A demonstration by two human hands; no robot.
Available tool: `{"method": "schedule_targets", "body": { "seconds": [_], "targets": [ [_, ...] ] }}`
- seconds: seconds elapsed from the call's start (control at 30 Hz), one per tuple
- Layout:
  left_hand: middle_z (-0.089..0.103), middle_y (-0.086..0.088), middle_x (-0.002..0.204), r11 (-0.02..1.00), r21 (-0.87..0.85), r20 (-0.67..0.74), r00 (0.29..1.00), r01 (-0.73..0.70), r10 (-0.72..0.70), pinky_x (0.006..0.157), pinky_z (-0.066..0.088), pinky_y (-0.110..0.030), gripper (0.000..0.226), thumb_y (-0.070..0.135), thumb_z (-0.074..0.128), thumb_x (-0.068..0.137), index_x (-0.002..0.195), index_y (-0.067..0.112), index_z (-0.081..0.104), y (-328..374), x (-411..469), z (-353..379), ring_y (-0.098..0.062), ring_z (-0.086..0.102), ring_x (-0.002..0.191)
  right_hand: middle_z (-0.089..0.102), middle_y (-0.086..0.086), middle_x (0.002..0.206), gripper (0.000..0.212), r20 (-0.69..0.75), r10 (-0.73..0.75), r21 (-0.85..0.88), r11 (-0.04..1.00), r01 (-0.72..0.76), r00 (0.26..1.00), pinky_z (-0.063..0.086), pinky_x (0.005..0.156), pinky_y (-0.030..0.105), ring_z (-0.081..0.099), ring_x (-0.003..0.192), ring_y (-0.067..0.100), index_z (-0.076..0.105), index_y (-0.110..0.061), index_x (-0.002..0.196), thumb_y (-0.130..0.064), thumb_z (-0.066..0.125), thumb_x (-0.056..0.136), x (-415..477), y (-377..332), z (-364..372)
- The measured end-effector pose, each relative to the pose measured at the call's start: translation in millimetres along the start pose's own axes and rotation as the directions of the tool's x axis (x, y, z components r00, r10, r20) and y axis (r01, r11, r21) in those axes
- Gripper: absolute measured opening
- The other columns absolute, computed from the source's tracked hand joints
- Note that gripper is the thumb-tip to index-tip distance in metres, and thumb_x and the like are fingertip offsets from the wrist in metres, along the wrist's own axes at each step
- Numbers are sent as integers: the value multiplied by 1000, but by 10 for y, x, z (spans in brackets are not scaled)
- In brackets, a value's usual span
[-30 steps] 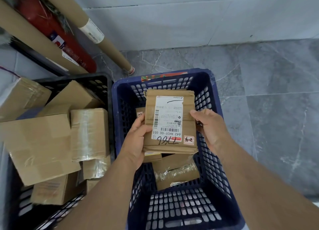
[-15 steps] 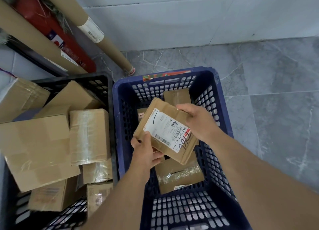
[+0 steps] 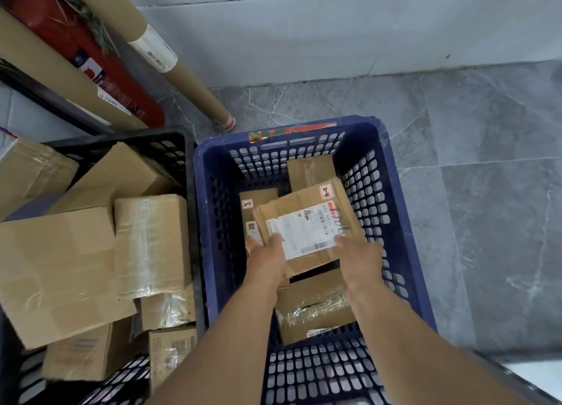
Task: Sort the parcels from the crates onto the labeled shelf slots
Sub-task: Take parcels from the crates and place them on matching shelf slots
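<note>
Head view, nearest first: my two forearms reach down into the blue crate [image 3: 368,191], over a parcel wrapped in clear tape [image 3: 313,313] that lies against its near end. Just past it, the left hand [image 3: 267,258] grips the near left corner of the flat parcel [image 3: 307,231], thumb on top at the edge of the white label. The right hand [image 3: 359,261] pinches the near right edge, though blur softens its fingers. I judge the two-handed hold is there to keep this thin, creased parcel level with its label up, so the slot code can be read. The flat parcel sits low inside the crate, above or on the others; I cannot tell which. Two smaller parcels [image 3: 258,203] lie beyond it toward the far wall. Beside the blue crate, touching its left side, a black crate [image 3: 170,149] is heaped with bigger boxes [image 3: 57,267]. Farther off, a cardboard tube [image 3: 182,76] and a red cylinder [image 3: 133,103] lean at the wall above the grey floor [image 3: 471,191]. No shelf is in view.
</note>
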State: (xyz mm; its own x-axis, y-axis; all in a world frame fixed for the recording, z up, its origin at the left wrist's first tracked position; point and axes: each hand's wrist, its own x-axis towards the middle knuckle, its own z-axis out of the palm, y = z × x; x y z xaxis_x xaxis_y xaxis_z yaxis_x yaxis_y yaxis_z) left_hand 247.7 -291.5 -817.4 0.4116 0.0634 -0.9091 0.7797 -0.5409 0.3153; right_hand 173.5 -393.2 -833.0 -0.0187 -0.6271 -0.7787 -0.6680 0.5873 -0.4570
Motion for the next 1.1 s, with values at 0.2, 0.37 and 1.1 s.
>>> {"method": "schedule_targets", "body": {
  "seconds": [0.2, 0.37, 1.1],
  "targets": [
    [57, -16, 130, 988, 29, 100, 983, 153, -155, 102, 45, -49, 67, 65, 26, 96, 146, 21, 32, -168, -54, 64, -34, 56, 119, 56, -1, 129, 50, 71, -253, 53, 967, 250, 965, 46, 85, 24, 56, 108, 15, 37, -9, 139, -8, 57, 93, 58, -240, 6],
    [10, -8, 164, 997, 52, -96, 993, -62, 67, 119, 12, -51, 74, 63, 21, 97, 156, 24, 2, -83, 214, -14, -31, 13, 149, 60, 2, 90, 28, 232, -96, -92, 988, 120, 968, 39, 60, 22, 53, 75, 13, 57, -14, 93, -33, 38, 102, 76, -307, -61],
    [45, 3, 150, 986, -139, 163, 980, -87, 110, 114, 29, -51, 115, 96, 30, 45, 145, 39, 41, -18, -741, -316, -22, 44, 135, 58, -4, 124, 56, 407, -42, -193, 973, 130, 913, 36, 65, 27, 54, 85, 13, 50, -21, 136, -53, 21, 101, -867, -368, -556]
  ]
}}
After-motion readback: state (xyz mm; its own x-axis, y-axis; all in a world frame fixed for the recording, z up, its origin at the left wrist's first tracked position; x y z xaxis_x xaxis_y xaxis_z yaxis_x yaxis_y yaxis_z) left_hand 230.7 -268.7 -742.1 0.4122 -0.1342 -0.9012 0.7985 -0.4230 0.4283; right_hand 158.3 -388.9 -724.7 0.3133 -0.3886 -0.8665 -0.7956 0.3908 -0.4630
